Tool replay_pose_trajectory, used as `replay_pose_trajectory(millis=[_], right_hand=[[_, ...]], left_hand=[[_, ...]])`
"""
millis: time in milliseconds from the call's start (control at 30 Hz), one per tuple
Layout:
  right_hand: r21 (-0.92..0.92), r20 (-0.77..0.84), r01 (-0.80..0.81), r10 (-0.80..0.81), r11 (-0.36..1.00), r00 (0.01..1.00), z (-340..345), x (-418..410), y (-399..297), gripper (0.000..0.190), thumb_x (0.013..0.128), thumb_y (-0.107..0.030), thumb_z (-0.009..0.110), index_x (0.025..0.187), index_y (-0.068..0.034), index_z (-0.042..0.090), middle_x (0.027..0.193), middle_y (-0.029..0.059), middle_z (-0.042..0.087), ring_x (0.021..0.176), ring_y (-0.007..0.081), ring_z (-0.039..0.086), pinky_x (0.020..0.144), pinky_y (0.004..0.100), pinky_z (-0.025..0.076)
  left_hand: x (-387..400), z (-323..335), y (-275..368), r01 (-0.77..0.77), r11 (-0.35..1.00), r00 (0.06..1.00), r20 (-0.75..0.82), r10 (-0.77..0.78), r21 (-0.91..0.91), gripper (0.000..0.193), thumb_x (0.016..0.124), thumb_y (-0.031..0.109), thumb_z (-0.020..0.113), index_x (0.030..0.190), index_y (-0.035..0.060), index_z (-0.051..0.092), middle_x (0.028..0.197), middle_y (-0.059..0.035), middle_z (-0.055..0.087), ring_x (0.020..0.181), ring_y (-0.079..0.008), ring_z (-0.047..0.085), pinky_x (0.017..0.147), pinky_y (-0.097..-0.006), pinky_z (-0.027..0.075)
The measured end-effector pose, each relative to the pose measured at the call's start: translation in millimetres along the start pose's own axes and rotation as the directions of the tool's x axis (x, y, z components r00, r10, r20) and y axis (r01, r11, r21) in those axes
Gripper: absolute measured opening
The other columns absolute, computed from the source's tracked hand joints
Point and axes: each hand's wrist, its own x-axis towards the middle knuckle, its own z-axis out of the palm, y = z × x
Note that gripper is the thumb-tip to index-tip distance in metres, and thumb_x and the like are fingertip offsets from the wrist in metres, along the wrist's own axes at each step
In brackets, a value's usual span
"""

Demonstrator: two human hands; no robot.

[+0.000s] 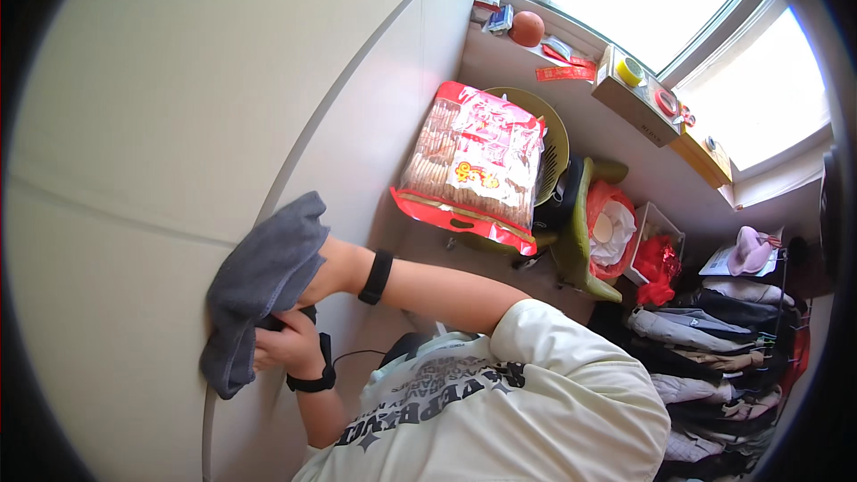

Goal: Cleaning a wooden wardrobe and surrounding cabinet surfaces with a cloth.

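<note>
A dark grey cloth (268, 288) lies against pale smooth panels (134, 214), across the long edge between them. My right hand (328, 273) is at the cloth's upper side, with its fingers hidden under the fabric and a black band around the wrist. Below it, my left hand (288, 345) grips the lower part of the cloth, its fingertips tucked behind the fabric. That wrist also wears a black band. A small dark item (288, 318) shows between the two hands; what it is cannot be told.
A large red-and-clear food bag (475, 167) rests by a yellow-green basket (552, 147) and a green chair (581, 241). Beyond are a white bin (659, 221) and hanging clothes (710, 348). Boxes (636, 97) and tape rolls (629, 71) line the windowsill.
</note>
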Motion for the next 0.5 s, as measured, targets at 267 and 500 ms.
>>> replay_pose_trajectory(millis=[267, 500], right_hand=[[0.202, -0.072, -0.004, 0.019, 0.979, 0.997, -44.5, 7.7, 44.8, 0.028, 0.078, -0.02, 0.052, 0.102, -0.007, 0.059, 0.109, 0.0091, 0.057, 0.102, 0.0265, 0.052, 0.089, 0.0387, 0.041], [-0.097, -0.124, 0.012, -0.024, 0.995, 0.992, -77.4, 0.9, 69.3, 0.023, 0.082, -0.016, 0.049, 0.1, -0.005, 0.058, 0.1, 0.0084, 0.057, 0.093, 0.0244, 0.052, 0.081, 0.0368, 0.041]], left_hand=[[29.1, 29.5, 57.6, -0.033, 0.992, 0.999, -0.028, 0.037, 0.12, 0.045, 0.086, 0.028, 0.049, 0.115, -0.0062, 0.043, 0.104, -0.0229, 0.046, 0.089, -0.0404, 0.044, 0.071, -0.0459, 0.032], [59.6, 54.1, 95.3, -0.114, 0.953, 0.989, -0.061, 0.136, 0.279, 0.066, 0.09, 0.044, 0.036, 0.134, -0.004, 0.029, 0.119, -0.0257, 0.039, 0.105, -0.0418, 0.037, 0.083, -0.0482, 0.027]])
